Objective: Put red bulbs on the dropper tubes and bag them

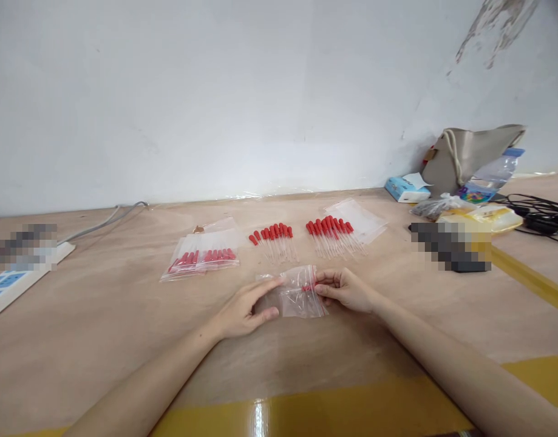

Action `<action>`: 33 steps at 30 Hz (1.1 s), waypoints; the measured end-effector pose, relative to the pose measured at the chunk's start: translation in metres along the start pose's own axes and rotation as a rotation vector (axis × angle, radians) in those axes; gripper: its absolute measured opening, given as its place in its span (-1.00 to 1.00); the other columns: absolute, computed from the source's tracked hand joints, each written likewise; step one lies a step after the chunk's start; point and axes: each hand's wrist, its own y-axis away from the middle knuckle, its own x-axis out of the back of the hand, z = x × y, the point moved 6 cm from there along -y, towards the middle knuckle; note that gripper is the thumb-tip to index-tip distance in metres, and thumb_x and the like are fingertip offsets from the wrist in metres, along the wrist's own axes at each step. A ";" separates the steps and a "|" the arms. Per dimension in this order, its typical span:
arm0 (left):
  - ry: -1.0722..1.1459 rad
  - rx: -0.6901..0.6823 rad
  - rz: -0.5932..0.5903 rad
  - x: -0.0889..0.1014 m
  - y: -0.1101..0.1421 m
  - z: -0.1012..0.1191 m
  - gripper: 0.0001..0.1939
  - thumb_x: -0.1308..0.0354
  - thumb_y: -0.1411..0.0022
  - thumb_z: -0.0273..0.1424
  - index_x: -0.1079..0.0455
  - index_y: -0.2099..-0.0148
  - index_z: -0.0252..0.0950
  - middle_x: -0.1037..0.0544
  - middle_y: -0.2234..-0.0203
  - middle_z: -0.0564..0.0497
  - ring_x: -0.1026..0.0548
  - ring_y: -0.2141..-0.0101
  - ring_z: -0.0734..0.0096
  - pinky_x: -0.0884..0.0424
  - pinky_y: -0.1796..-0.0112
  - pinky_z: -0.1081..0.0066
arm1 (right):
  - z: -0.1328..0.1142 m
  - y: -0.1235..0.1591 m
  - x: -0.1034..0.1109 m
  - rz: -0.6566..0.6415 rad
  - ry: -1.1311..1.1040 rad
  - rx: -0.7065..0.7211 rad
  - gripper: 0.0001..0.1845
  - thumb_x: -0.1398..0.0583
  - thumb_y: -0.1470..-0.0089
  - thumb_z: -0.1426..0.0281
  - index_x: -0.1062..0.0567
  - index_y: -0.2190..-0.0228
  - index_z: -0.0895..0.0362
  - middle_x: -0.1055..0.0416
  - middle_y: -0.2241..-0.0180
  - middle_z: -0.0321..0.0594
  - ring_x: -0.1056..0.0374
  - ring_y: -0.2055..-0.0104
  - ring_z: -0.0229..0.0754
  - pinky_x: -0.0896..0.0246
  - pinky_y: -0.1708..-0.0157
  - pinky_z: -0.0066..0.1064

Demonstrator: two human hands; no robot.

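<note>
A clear zip-lock bag (300, 303) lies in front of me, its red-lined mouth facing right. My right hand (345, 289) is closed in a pinch at that mouth, and a bit of red shows in the plastic beside the fingertips. Around the bag's left end, my left hand (249, 308) has thumb and fingers apart, the fingertips at its upper edge. Behind the bag lie two groups of droppers with red bulbs, a left group (273, 235) and a right group (331, 233). Filled bags of red-bulbed droppers (201, 258) are stacked to the left.
Flat bags (356, 220) lie behind the right dropper group. Farther right are a tissue pack (406, 189), a grey bag (472, 161), a plastic bottle (495, 176), a yellow packet (488, 217) and black cables (547, 215). A power strip (14, 282) sits at left; a wall stands behind.
</note>
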 end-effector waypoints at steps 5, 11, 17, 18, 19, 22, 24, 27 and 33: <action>-0.029 0.061 0.128 0.010 0.002 -0.013 -0.59 -0.09 -0.13 -0.25 -0.26 -0.04 -0.21 -0.38 0.05 -0.05 -0.34 0.05 0.29 -0.28 0.05 0.27 | 0.000 0.001 0.013 -0.017 -0.001 0.020 -0.62 -0.20 0.12 0.17 -0.46 0.30 0.17 -0.45 0.29 -0.19 -0.34 0.31 -0.27 -0.24 0.26 -0.37; -0.062 -0.023 0.080 0.004 -0.001 -0.009 -0.67 -0.10 -0.13 -0.26 -0.35 0.05 -0.22 -0.43 0.11 -0.06 -0.35 0.07 0.29 -0.28 0.05 0.24 | 0.004 0.000 0.014 0.035 -0.082 -0.013 -0.69 -0.28 0.22 0.21 -0.39 0.48 0.17 -0.45 0.45 -0.26 -0.35 0.43 -0.30 -0.27 0.37 -0.40; -0.063 -0.031 0.082 0.004 0.000 -0.009 -0.67 -0.10 -0.13 -0.25 -0.37 0.06 -0.22 -0.43 0.11 -0.07 -0.36 0.07 0.29 -0.28 0.05 0.24 | 0.002 0.001 0.007 -0.002 -0.041 0.037 -0.72 -0.32 0.29 0.29 -0.42 0.50 0.18 -0.44 0.47 -0.29 -0.35 0.41 -0.31 -0.26 0.33 -0.41; -0.062 -0.029 0.082 0.004 0.000 -0.009 -0.67 -0.10 -0.13 -0.25 -0.37 0.06 -0.22 -0.43 0.11 -0.07 -0.36 0.07 0.29 -0.28 0.05 0.24 | 0.001 0.001 0.006 -0.026 -0.021 0.050 -0.74 -0.32 0.27 0.30 -0.45 0.48 0.18 -0.44 0.45 -0.28 -0.35 0.40 -0.30 -0.25 0.33 -0.41; -0.062 -0.027 0.080 0.004 0.000 -0.010 -0.67 -0.10 -0.13 -0.25 -0.36 0.05 -0.22 -0.43 0.10 -0.07 -0.35 0.07 0.29 -0.27 0.04 0.23 | 0.000 0.002 0.006 -0.042 0.000 0.060 -0.75 -0.30 0.24 0.29 -0.47 0.47 0.17 -0.44 0.44 -0.28 -0.35 0.40 -0.30 -0.25 0.33 -0.42; -0.064 -0.034 0.077 0.003 0.000 -0.010 -0.66 -0.10 -0.13 -0.26 -0.35 0.03 -0.21 -0.42 0.09 -0.06 -0.34 0.06 0.29 -0.26 0.03 0.23 | 0.002 0.001 0.010 -0.004 0.077 0.049 -0.77 -0.23 0.15 0.26 -0.50 0.45 0.17 -0.43 0.48 -0.27 -0.31 0.46 -0.32 -0.20 0.44 -0.46; -0.062 -0.045 0.078 0.003 0.000 -0.010 -0.66 -0.10 -0.14 -0.27 -0.34 0.03 -0.21 -0.41 0.08 -0.06 -0.34 0.05 0.30 -0.27 0.03 0.25 | 0.006 0.000 0.013 0.063 0.147 0.022 -0.77 -0.19 0.10 0.26 -0.50 0.42 0.17 -0.39 0.56 -0.31 -0.22 0.58 -0.36 -0.12 0.56 -0.50; -0.065 -0.058 0.075 0.002 0.001 -0.010 -0.66 -0.08 -0.15 -0.27 -0.34 0.02 -0.21 -0.41 0.09 -0.06 -0.34 0.05 0.31 -0.27 0.04 0.27 | 0.007 -0.001 0.014 0.139 0.258 0.061 -0.77 -0.12 0.04 0.29 -0.48 0.37 0.15 -0.33 0.61 -0.34 -0.14 0.64 -0.38 -0.02 0.63 -0.51; -0.058 -0.099 0.076 0.001 0.002 -0.006 -0.68 -0.06 -0.17 -0.31 -0.32 0.00 -0.21 -0.42 0.09 -0.04 -0.35 0.06 0.34 -0.28 0.04 0.30 | -0.004 0.003 0.016 0.335 0.431 0.178 -0.97 -0.08 0.10 0.45 -0.34 0.51 0.11 -0.25 0.63 -0.38 -0.12 0.60 -0.36 0.02 0.61 -0.54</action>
